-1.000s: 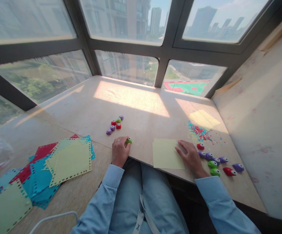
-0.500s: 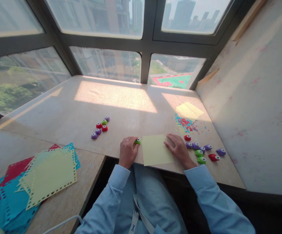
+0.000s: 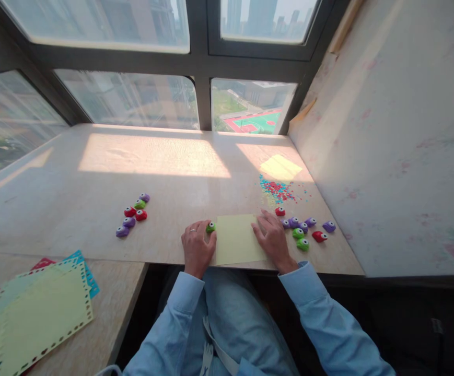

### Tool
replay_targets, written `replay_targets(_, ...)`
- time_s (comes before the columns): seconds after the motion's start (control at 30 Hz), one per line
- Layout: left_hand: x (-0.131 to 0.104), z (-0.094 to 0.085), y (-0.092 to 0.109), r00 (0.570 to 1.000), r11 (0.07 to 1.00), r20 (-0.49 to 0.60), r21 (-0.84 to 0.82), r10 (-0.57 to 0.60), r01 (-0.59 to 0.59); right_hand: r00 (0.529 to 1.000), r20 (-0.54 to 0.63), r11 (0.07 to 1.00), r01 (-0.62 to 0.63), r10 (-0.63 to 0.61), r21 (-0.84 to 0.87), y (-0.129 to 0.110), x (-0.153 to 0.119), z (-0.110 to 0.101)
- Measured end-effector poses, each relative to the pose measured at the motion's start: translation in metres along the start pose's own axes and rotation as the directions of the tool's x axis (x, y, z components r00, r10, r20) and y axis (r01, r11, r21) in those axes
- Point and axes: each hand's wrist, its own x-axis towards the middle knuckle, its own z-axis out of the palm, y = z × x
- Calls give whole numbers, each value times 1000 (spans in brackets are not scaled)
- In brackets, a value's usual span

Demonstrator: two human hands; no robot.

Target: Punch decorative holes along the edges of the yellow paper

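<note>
A plain pale yellow sheet of paper (image 3: 236, 240) lies at the table's front edge between my hands. My left hand (image 3: 197, 246) is closed around a small green paper punch (image 3: 210, 227) with a white eye-like button, which sits at the sheet's left edge. Whether the paper is inside the punch's slot I cannot tell. On the sheet's right edge rests my right hand (image 3: 272, 239), its fingers stretched out and holding nothing. Close by on the right stand several more punches, among them a green one (image 3: 302, 244), a red one (image 3: 319, 236) and a purple one (image 3: 329, 226).
Another group of punches, including a red one (image 3: 141, 215), stands to the left. Punched confetti (image 3: 277, 190) is scattered at the back right beside a yellow sheet (image 3: 280, 167). Sheets with punched borders (image 3: 46, 313) lie stacked at lower left. A wall (image 3: 399, 156) bounds the right side.
The whole view has turned to the right, so everything appears further left. Both hands keep their places at the sheet, the left still on the green punch.
</note>
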Motion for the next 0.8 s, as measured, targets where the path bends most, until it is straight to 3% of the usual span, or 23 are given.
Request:
replay_targets(0.13, -5, 0, -3, 998, 997, -37, -47, 52, -53, 994, -1, 982, -109, 111, 155, -6, -16, -9)
replay_targets(0.23, -10, 0, -3, 995, 994, -33, -43, 98, -100, 966, 66, 903, -258, 251, 342, -13, -25, -15)
replay_targets(0.33, -11, 1, -2, 994, 994, 2, 10, 111, -111, 882, 248, 668, -467, 402, 580, -19, -27, -19)
replay_targets(0.43, -11, 1, -1, 994, 994, 16, 42, 104, -105, 792, 391, 447, -594, 468, 669, -25, -26, -21)
replay_targets(0.5, -10, 1, 0, 994, 993, 26, 49, 102, -103, 766, 420, 390, -621, 487, 680, -28, -24, -22)
replay_targets(0.67, -11, 0, 0, 994, 993, 42, 52, 100, -102, 770, 421, 308, -597, 479, 741, -33, -23, -24)
replay_targets(0.8, -11, 1, 0, 994, 993, 37, 57, 105, -107, 751, 452, 163, -583, 481, 796, -30, -21, -26)
